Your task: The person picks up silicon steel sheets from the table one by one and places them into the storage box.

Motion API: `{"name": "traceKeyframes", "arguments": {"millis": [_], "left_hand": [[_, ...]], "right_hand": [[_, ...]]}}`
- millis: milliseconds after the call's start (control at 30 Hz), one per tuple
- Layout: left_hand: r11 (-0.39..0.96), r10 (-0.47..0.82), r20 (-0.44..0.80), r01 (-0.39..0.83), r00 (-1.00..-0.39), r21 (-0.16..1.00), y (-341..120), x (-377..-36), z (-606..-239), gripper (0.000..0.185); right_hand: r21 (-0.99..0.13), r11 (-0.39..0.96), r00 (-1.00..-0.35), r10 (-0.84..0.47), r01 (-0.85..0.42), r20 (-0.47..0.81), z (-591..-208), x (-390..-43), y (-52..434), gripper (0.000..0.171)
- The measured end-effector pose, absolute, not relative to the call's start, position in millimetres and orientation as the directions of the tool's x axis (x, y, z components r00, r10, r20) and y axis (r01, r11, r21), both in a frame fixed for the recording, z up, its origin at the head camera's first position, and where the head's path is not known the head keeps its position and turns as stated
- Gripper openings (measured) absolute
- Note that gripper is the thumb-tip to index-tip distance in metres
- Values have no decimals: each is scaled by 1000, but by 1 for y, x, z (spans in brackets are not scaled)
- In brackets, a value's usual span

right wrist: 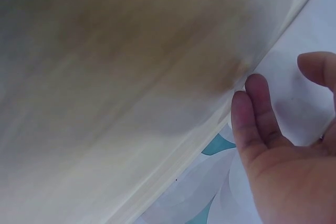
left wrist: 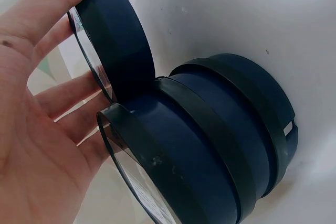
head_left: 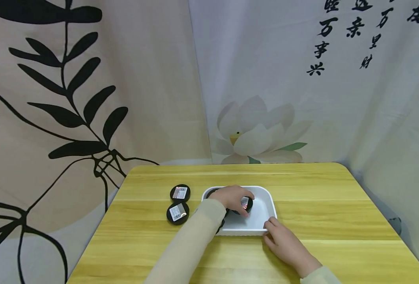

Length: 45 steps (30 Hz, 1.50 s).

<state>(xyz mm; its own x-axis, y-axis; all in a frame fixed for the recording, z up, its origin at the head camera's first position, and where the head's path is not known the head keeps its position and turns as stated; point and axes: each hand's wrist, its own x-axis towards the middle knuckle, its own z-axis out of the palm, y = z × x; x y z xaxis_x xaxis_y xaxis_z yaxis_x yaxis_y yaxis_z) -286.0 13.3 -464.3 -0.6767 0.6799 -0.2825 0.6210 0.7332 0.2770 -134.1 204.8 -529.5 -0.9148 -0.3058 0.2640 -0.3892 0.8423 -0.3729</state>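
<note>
On the bench (head_left: 323, 197), two black containers (head_left: 174, 221) lie beside one tray (head_left: 262, 209) holding several; left hand (head_left: 233, 197) grips one, right hand (head_left: 287, 244), unclenched, touches the rim.

Round containers (head_left: 178, 213) are black with white labels (head_left: 180, 193); the tray (head_left: 264, 209) is plain white; the tabletop (head_left: 323, 221) shows yellow wood grain; black leaves (head_left: 84, 75) pattern the beige curtain (head_left: 152, 98).

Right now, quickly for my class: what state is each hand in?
Left hand: holding a black round container.
Right hand: open, fingers at a corner of the white tray.
</note>
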Motion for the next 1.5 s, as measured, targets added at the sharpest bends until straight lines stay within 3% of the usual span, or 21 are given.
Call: {"name": "traceKeyframes", "arguments": {"millis": [533, 833, 1200, 1500], "left_hand": [[717, 696, -310, 653, -648, 244, 18, -288, -467, 62], [702, 705, -293, 694, -646, 160, 21, -282, -462, 65], [686, 716, -302, 713, -629, 142, 24, -284, -463, 63], [682, 717, -295, 723, -631, 110, 26, -287, -468, 64]], "right_hand": [[-365, 840, -906, -306, -401, 291, -534, -134, 204, 18], [-377, 842, -917, -302, -385, 262, -529, -134, 203, 17], [-347, 839, -892, -309, -419, 331, -531, -133, 204, 20], [-366, 850, -919, -298, -379, 259, -530, -134, 204, 17]]}}
